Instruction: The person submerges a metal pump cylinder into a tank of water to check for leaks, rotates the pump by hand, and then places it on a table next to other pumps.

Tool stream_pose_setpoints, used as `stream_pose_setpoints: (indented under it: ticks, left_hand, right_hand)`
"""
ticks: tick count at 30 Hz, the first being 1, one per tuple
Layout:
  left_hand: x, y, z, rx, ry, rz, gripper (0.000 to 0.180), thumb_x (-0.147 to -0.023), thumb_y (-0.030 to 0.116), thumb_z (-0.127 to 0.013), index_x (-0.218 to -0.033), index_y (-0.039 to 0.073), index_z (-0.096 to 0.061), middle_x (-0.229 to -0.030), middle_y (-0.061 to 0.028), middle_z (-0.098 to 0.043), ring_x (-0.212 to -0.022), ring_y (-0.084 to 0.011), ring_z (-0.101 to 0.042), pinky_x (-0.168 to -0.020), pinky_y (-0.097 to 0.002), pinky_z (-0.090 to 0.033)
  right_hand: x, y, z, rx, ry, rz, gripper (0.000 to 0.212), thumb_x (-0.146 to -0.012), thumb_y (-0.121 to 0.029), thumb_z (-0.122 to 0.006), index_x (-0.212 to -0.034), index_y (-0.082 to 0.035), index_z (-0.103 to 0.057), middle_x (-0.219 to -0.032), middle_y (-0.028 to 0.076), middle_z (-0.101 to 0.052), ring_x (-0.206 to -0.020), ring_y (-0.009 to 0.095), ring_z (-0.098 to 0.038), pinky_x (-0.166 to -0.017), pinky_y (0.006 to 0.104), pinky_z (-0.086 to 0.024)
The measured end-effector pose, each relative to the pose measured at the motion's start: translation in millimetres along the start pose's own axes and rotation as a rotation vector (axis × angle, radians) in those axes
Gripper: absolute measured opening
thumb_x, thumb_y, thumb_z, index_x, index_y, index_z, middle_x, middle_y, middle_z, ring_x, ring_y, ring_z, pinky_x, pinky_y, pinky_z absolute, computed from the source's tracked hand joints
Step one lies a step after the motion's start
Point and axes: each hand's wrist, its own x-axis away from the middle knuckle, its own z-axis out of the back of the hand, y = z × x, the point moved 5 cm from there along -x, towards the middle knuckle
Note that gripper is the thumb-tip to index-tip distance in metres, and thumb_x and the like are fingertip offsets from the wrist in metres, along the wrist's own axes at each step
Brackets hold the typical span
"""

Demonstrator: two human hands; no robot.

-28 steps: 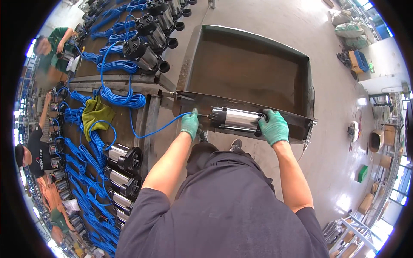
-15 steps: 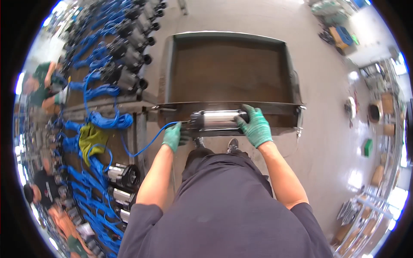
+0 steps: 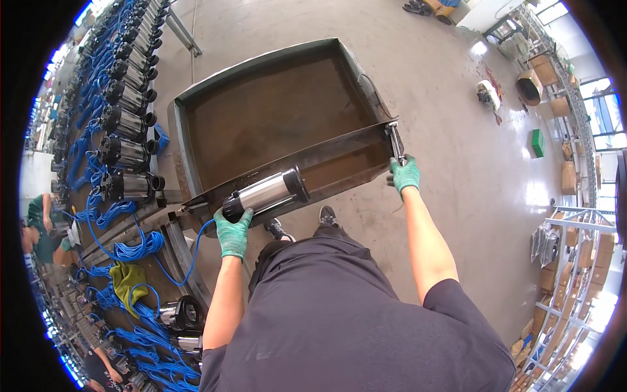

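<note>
A submersible pump [image 3: 264, 194] with a shiny steel body and black ends rests lengthwise on the near ledge of a dark metal water tank [image 3: 274, 160]. My left hand [image 3: 232, 235], in a green glove, is closed round the pump's black left end, beside where a blue cable [image 3: 194, 261] runs off to the left. At the tank's near right corner, my gloved right hand [image 3: 405, 175] has its fingers round the lower end of a silver, rod-like metal fitting [image 3: 396, 140]. Its exact kind is unclear.
Rows of similar pumps [image 3: 127, 153] with coiled blue cables [image 3: 140, 247] fill the bench at left, where a yellow-green cloth [image 3: 127, 284] lies. People work beyond it. A green box [image 3: 537, 142] stands on the floor at right, near shelving [image 3: 581, 222].
My right hand has left the pump's right end and moved to the metal fitting at the tank corner. My left hand has shifted from the cable to the pump's left end. The view has turned.
</note>
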Motion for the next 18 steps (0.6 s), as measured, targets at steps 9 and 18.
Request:
stream_pose_setpoints:
  ticks: [9,18]
  left_hand:
    - [-1,-3,7,-0.004,0.052,0.065,0.071,-0.075,0.026,-0.098,-0.119,-0.002,-0.05,-0.11,-0.0148,-0.066,-0.099,-0.0229,-0.062,-0.094,-0.038,-0.053]
    - [1,14,7,-0.093,0.012,0.052,0.071,-0.078,0.03,-0.097,-0.118,-0.002,-0.049,-0.108,-0.0157,-0.067,-0.098,-0.0247,-0.063,-0.092,-0.0375,-0.053]
  right_hand:
    - [4,-22,-27,-0.49,0.081,0.114,0.016,-0.101,-0.014,-0.068,-0.111,-0.005,-0.059,-0.071,0.004,-0.062,-0.048,0.012,-0.053,-0.042,0.0293,-0.043]
    - [105,-45,-70,-0.343,-0.723,0.214,0.023,-0.108,-0.014,-0.059,-0.128,-0.004,-0.064,-0.088,0.007,-0.068,-0.069,0.014,-0.068,-0.061,0.0288,-0.057]
